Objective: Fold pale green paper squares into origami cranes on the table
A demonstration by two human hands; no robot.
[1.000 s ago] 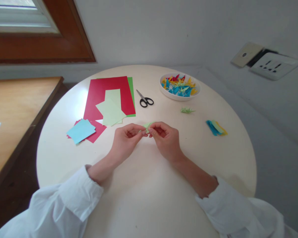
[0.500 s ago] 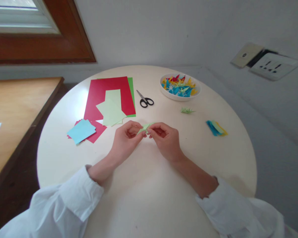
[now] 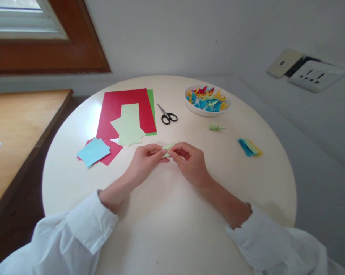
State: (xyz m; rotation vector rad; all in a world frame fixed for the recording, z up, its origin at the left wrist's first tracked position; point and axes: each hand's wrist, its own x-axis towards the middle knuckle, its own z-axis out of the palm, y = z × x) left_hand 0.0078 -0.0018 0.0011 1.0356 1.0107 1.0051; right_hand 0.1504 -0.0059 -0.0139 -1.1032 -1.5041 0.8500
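Between my two hands is a small pale green piece of folded paper (image 3: 168,148), held above the middle of the round white table (image 3: 166,229). My left hand (image 3: 146,162) pinches its left side, thumb on top. My right hand (image 3: 191,162) grips the right side between thumb and fingertips. Fingers cover much of the paper, so its exact folded form is hard to make out. Black-handled scissors (image 3: 167,115) lie just beyond the hands. To the right of them rests a small clump of folded light green paper (image 3: 216,127).
A white dish (image 3: 208,113) of colourful paper cranes (image 3: 208,100) stands at the back right. Red sheets (image 3: 112,110) with pale green pieces (image 3: 130,130) lie back left, light blue squares (image 3: 94,152) nearer. Folded blue, green and yellow papers (image 3: 250,148) sit at the right.
My left hand has shifted slightly and its thumb now presses closer to the paper's middle. The green paper shows less between the fingers and is tilted a little differently.
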